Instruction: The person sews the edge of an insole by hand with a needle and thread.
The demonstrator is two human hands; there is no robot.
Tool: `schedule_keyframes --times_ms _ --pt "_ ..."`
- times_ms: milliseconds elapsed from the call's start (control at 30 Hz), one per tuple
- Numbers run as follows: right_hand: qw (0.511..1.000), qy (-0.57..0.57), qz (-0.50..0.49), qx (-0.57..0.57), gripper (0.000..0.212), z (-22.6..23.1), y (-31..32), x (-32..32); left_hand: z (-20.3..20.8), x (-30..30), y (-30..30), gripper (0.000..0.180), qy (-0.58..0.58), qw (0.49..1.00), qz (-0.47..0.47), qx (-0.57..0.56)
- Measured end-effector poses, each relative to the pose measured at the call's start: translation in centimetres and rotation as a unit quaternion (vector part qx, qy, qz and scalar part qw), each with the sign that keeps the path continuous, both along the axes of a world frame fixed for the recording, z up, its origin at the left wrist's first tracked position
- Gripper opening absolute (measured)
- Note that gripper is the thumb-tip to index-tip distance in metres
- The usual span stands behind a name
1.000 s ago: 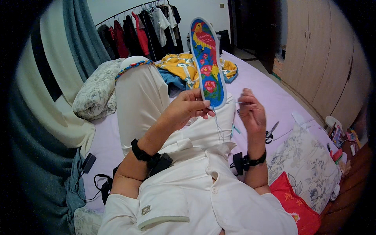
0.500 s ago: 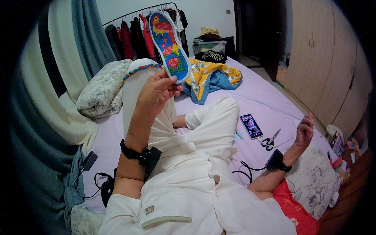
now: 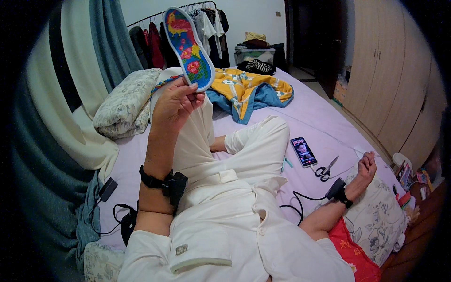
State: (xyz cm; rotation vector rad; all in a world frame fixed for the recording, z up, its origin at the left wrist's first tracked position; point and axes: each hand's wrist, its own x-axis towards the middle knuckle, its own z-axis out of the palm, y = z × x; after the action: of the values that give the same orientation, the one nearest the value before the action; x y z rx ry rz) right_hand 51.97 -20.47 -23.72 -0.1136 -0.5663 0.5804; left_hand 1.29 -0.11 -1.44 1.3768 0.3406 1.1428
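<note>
- Edges: the bed [image 3: 310, 120] has its right side running along the wooden wardrobe [image 3: 376, 80], a narrow strip of floor between; grey-blue curtain [image 3: 108, 37] borders the left.
- Room to move: a wide stretch of lilac sheet lies between the wearer's folded leg and the bed's right edge; the right hand [image 3: 368, 164] is out there, well apart from the left hand [image 3: 181, 96].
- Embroidered insole [image 3: 190, 49]: raised above the wearer's upright knee, in front of the clothes rack [image 3: 188, 7] as seen from the head. Long axis steep, top leaning left; bird end up, flower end down, stitched face toward the wearer.
- Left hand: closed, thumb across the insole's lower end, fingers behind it.
- Right hand: fingers drawn together on a thin thread [image 3: 324, 132], which slants over from near the yellow-and-blue quilt [image 3: 249, 91]; its stretch by the insole is too fine to follow.
- Count: one insole, one smartphone [image 3: 303, 152], one pair of scissors [image 3: 328, 168] just beside it, blades pointing away and rightward.
- Two black wrist straps, one per forearm; one floral pillow [image 3: 376, 221] under the right forearm's side, red fabric [image 3: 350, 254] next to it.
</note>
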Motion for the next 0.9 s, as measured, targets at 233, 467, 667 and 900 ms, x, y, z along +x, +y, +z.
schedule_keyframes --times_ms 233,467,667,900 --pt "0.973 0.008 -0.164 -0.163 0.017 3.8 5.7 -3.4 -1.5 3.2 -2.0 0.028 0.069 0.992 -0.095 -0.042" --pt "0.925 -0.321 0.007 -0.204 0.015 9.9 10.6 -23.4 -3.3 6.0 -5.0 0.034 0.124 0.977 -0.169 -0.043" --pt "0.896 -0.399 0.107 -0.161 0.014 10.5 9.3 -28.3 -4.2 7.0 -5.3 0.034 0.142 0.971 -0.186 -0.052" --pt "0.880 -0.439 0.136 -0.118 0.014 9.8 9.7 -27.1 -4.4 6.9 -4.8 0.035 0.145 0.971 -0.183 -0.043"
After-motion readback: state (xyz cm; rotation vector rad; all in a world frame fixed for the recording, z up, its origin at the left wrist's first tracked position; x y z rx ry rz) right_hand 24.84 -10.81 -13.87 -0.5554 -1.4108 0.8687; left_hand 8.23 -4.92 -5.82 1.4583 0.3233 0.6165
